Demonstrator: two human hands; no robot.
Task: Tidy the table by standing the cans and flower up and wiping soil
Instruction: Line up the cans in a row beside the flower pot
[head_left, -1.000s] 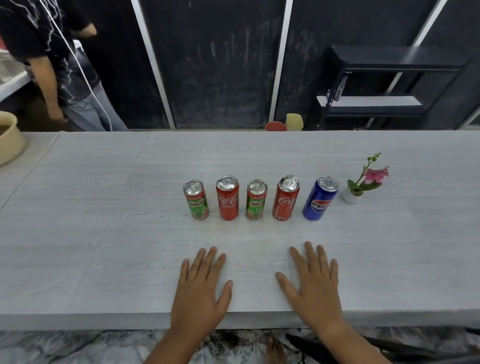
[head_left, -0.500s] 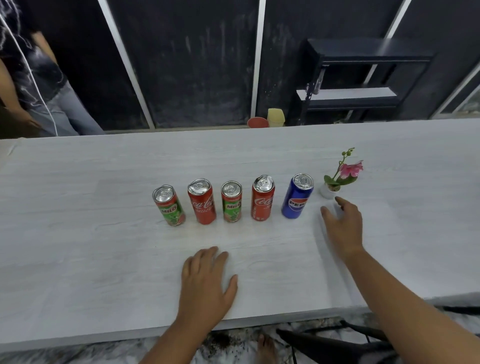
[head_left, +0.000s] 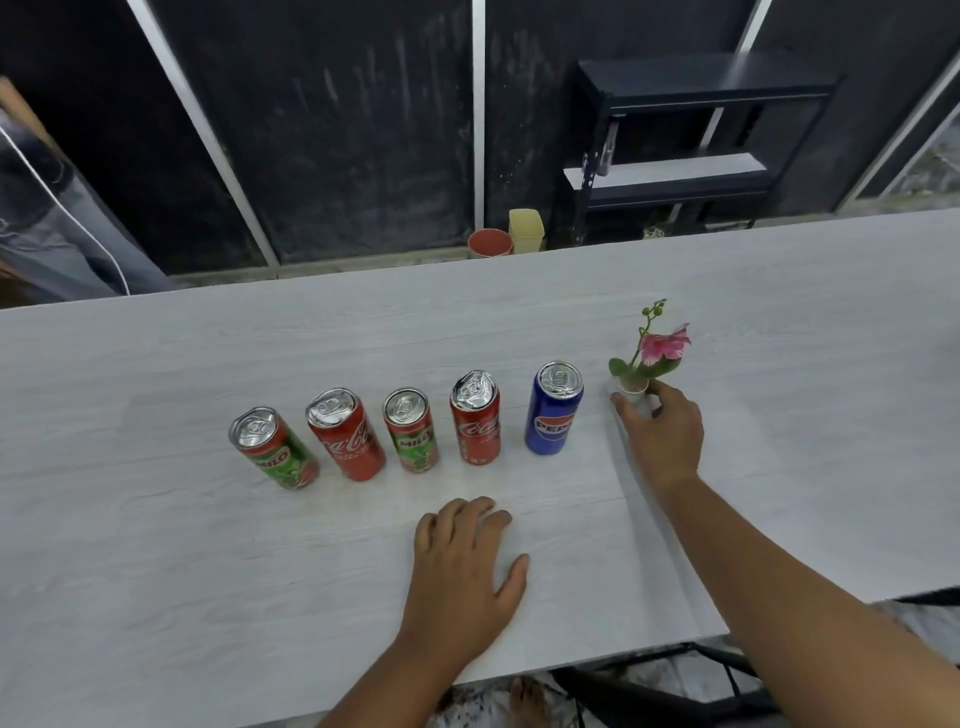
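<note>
Several cans stand upright in a row on the pale wooden table (head_left: 208, 571): a green Milo can (head_left: 275, 449), a red Coca-Cola can (head_left: 347, 435), a second Milo can (head_left: 411, 431), a second Coca-Cola can (head_left: 475, 418) and a blue Pepsi can (head_left: 554, 409). Right of the Pepsi can stands a small white pot with a pink flower (head_left: 655, 351). My right hand (head_left: 660, 434) wraps its thumb and fingers around the pot (head_left: 635, 388). My left hand (head_left: 465, 564) rests flat on the table near the front edge, fingers apart, holding nothing.
Behind the table's far edge sit a red cup (head_left: 490, 243) and a yellow cup (head_left: 526, 230). A black shelf unit (head_left: 691, 145) stands at the back right. Part of another person (head_left: 47, 228) shows at the far left. Dark soil specks lie on the floor below the table's front edge.
My right hand has left the table's front edge, travelled forward and to the right, and closed around the flower pot. The left hand stays flat. My view has shifted right.
</note>
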